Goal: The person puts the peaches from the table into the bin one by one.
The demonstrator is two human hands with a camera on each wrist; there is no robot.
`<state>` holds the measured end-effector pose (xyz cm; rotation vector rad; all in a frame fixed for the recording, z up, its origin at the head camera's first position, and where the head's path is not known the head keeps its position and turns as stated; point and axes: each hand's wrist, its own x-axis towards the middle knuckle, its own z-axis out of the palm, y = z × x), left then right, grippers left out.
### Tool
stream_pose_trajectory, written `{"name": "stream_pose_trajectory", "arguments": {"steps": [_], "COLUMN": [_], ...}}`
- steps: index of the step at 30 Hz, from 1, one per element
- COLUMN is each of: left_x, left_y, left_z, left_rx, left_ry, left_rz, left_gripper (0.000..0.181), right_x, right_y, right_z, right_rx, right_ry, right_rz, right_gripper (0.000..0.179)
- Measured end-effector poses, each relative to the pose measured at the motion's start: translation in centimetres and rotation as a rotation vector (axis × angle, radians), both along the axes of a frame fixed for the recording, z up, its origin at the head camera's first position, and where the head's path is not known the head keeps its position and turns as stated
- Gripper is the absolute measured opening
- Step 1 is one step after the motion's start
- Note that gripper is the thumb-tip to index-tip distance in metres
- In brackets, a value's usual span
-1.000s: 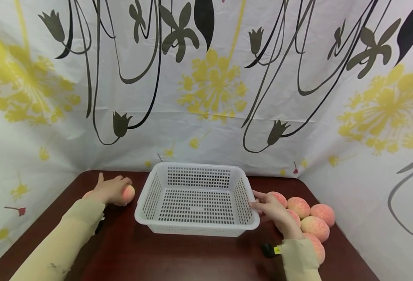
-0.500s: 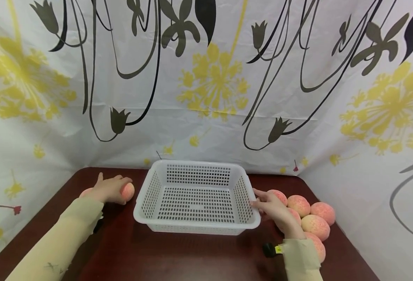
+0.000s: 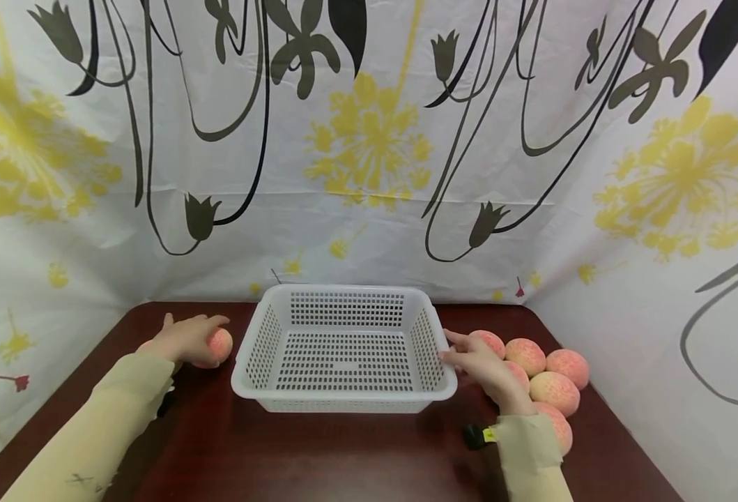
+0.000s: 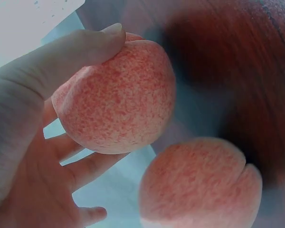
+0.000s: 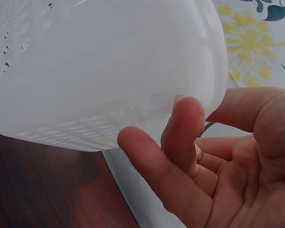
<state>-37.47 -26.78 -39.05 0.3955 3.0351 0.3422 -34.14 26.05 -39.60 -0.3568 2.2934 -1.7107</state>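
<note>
My left hand [image 3: 183,340] holds a pink, speckled peach [image 4: 118,95] at the left of the table, thumb on its top and fingers behind. A second peach [image 4: 199,185] lies just beside it; in the head view the hand and sleeve mostly cover that one. A white perforated plastic basket [image 3: 343,395] stands upright in the middle, nothing inside. At its right side, my right hand [image 3: 484,362] pinches the rim. The right wrist view has the basket wall [image 5: 133,57] close up, with fingertips [image 5: 185,114] against it.
Several peaches [image 3: 555,392] cluster on the right of the dark red-brown table [image 3: 318,460], beside the right forearm. A small black object [image 3: 472,437] with a yellow tag lies by the right cuff. A white floral-patterned sheet [image 3: 369,244] hangs behind and at both sides.
The head view has shifted slightly, so everything sits a little further left in it. Both hands, the peach and the basket keep their places relative to one another.
</note>
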Motion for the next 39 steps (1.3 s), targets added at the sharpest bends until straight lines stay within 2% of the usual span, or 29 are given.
{"name": "stream_pose_trajectory", "arguments": {"steps": [3, 8, 12, 16, 21, 23, 28, 32, 37, 39], "left_x": [0.0, -0.1, 0.2, 0.6, 0.5, 0.6, 0.9, 0.8, 0.4, 0.2], "left_y": [-0.2, -0.9, -1.1, -1.0, -0.8, -0.6, 0.3, 1.4, 3.4, 4.4], "left_z": [0.7, 2.2, 3.5, 4.7, 6.1, 6.8, 9.1, 11.1, 12.6, 12.9], "left_rx": [-0.013, -0.058, -0.032, 0.005, 0.041, 0.063, 0.102, 0.088, 0.068, 0.068], "left_ry": [-0.002, 0.023, 0.018, 0.017, 0.027, 0.013, -0.014, 0.037, 0.045, 0.028], "left_rz": [0.013, -0.009, -0.027, -0.080, -0.171, -0.177, -0.185, -0.191, -0.161, -0.186], "left_gripper": [0.085, 0.087, 0.084, 0.075, 0.062, 0.060, 0.043, 0.040, 0.058, 0.064], "right_x": [-0.2, -0.3, -0.1, 0.1, 0.3, 0.5, 0.8, 0.6, 0.5, 0.6], "right_y": [0.0, 0.1, 0.2, 0.5, 0.8, 0.9, 1.4, 1.2, 0.6, 0.4], "right_z": [0.2, 0.2, -0.1, -0.4, -0.3, -0.2, 0.5, 0.8, 0.5, 0.3], "right_rx": [-0.001, -0.007, 0.011, 0.031, 0.026, 0.022, 0.020, 0.015, -0.012, -0.017], "right_ry": [-0.002, -0.006, -0.001, -0.006, -0.025, -0.042, -0.068, -0.049, -0.046, -0.039], "right_rz": [0.005, 0.021, 0.019, 0.011, 0.017, 0.024, 0.033, 0.031, 0.030, 0.030], "right_gripper": [0.068, 0.067, 0.067, 0.067, 0.066, 0.066, 0.066, 0.068, 0.068, 0.067]}}
